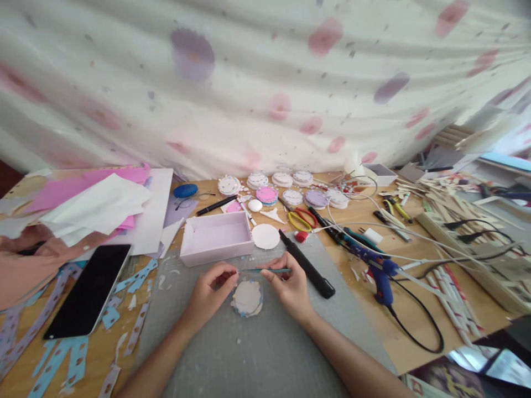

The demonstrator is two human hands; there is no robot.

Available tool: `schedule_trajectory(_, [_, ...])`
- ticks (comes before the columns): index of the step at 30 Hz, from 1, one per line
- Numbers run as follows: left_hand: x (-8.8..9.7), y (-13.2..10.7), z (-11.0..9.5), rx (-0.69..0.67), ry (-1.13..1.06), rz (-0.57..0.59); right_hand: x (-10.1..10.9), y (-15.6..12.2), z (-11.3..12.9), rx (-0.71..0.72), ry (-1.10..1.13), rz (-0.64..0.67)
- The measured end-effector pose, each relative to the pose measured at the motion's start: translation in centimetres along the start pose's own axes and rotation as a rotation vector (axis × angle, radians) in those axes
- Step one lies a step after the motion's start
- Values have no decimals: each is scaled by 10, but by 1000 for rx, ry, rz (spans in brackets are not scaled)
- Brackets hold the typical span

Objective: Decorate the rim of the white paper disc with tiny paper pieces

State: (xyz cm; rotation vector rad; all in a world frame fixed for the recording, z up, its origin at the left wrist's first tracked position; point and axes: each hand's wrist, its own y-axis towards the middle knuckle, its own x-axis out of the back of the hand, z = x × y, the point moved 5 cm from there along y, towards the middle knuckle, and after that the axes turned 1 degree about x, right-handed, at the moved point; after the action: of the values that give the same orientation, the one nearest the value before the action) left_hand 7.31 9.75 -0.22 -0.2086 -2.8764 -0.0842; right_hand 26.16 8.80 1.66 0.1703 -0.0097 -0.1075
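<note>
My right hand [289, 281] is closed around a pair of thin teal tweezers [274, 270], held level with the narrow tip pointing left. At that tip, the thumb and forefinger of my left hand [213, 290] are pinched together. Whatever they hold is too small to make out. Just below both hands, a round white paper disc [248, 297] with a scalloped edge and bluish bits round its rim lies on the grey cutting mat [207, 354]. A pale lilac open box [218, 260] stands beyond my left hand.
Several decorated discs [266, 195] line the back, near scissors [302, 219]. A black pen-shaped tool [307, 264] and a blue glue gun [381, 279] with trailing cables lie right. Left are a phone [89, 293], coloured paper [91, 188] and cut strips [66, 362]. A patterned curtain [257, 83] hangs behind.
</note>
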Motion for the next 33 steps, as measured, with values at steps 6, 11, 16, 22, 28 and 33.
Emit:
schedule_trajectory(6, [0,0,2,4,10,-3,1,0,-1,-11,11,5])
schedule_trajectory(11, [0,1,3,7,20,-3,2,1,-3,-12,23,5])
schedule_trajectory(16, [0,1,2,2,25,-5,5,5,-1,2,43,-21])
schedule_trajectory(22, [0,2,2,-16,29,16,7,8,-4,-19,74,-45])
schedule_trajectory(28, [1,3,5,-25,34,11,11,8,-10,-34,68,-74])
schedule_trajectory(33, [2,1,7,-31,40,9,14,8,-13,-43,76,-71])
